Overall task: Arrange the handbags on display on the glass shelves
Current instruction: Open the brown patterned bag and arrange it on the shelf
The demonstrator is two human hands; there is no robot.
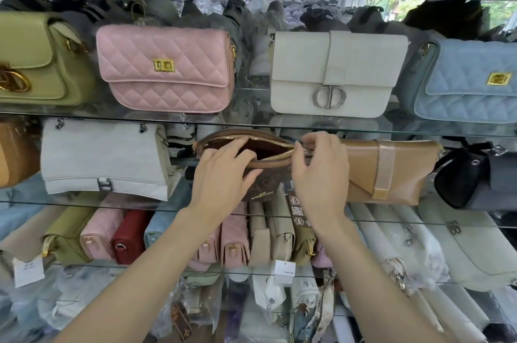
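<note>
Brown bag (246, 158) sits on the middle glass shelf (84, 201), left hand (223, 172) holding its open top and right hand (319, 172) pinching the zip, which could snag if pulled crooked.

Head camera faces close glass shelves (363, 130), looking slightly downward
</note>
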